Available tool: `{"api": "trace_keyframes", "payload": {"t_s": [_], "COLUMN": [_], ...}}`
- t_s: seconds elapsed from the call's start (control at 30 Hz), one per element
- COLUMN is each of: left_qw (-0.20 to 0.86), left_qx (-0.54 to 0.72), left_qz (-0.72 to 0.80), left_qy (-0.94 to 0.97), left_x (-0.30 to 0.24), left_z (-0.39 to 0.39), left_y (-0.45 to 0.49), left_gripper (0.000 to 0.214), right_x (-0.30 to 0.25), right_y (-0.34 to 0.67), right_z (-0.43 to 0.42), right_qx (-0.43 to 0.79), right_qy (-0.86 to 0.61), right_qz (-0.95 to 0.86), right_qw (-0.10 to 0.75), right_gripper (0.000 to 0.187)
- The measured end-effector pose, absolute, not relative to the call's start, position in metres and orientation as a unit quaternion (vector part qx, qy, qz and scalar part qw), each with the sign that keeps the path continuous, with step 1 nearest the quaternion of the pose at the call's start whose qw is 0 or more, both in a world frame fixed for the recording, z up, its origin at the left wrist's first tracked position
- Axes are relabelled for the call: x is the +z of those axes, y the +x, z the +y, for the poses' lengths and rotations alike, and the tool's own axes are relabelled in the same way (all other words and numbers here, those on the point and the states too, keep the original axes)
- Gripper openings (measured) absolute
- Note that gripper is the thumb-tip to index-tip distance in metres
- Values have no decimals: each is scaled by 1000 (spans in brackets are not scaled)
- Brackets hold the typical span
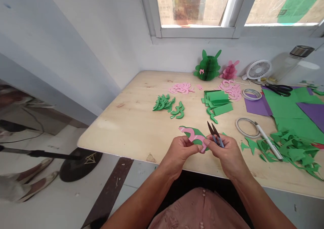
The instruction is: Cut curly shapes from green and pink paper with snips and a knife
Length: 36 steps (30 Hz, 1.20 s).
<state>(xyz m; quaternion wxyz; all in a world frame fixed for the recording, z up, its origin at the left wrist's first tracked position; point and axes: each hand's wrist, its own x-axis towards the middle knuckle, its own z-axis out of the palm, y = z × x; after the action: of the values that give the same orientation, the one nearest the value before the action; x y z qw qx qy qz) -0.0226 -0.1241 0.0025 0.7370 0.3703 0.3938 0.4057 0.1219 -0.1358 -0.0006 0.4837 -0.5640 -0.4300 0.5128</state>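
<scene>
Near the table's front edge, a pink wavy paper cutout (pixel 194 137) lies against a piece of green paper (pixel 200 133). My left hand (pixel 180 152) pinches the two layers from the left. On their right edge my right hand (pixel 226 154) pinches with thumb and finger, and it also holds small thread snips (pixel 215 134), their dark blades apart and pointing away from me. Beyond my hands lie wavy green cutouts (pixel 178 110) and a heap of similar green pieces (pixel 162 102). A stack of folded green paper (pixel 217 101) sits further right.
Pink cutouts (pixel 181 88) lie toward the back. A green honeycomb paper figure (pixel 208 67), a pink one (pixel 230 70) and a white fan (pixel 258 69) stand by the wall. Tape rolls (pixel 246 127), a white pen (pixel 268 141), green scraps (pixel 298 149) and black scissors (pixel 278 89) are at right.
</scene>
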Motion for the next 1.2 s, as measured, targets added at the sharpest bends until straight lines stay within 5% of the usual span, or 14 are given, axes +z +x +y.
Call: {"api": "trace_keyframes", "payload": {"t_s": [0.83,1.07,1.2], "left_qw": [686,661,649], "left_qx": [492,540,560], "left_qz": [447,456,461], "left_qy": [296,251,229], "left_x": [-6,-1,1], "left_z": [-127,-121,-118], "left_y": [-11,-16,-17], "left_gripper": [22,22,23], "right_x": [-7,-10,-17], "right_y": [122,131,124], "right_z": [-137,-157,-171], "right_qx": [507,522,572], "right_qy": [-575,-524,-518], "right_qz": [-443,-379,-399], "right_qw": [465,556,496], "right_gripper": [31,40,44]}}
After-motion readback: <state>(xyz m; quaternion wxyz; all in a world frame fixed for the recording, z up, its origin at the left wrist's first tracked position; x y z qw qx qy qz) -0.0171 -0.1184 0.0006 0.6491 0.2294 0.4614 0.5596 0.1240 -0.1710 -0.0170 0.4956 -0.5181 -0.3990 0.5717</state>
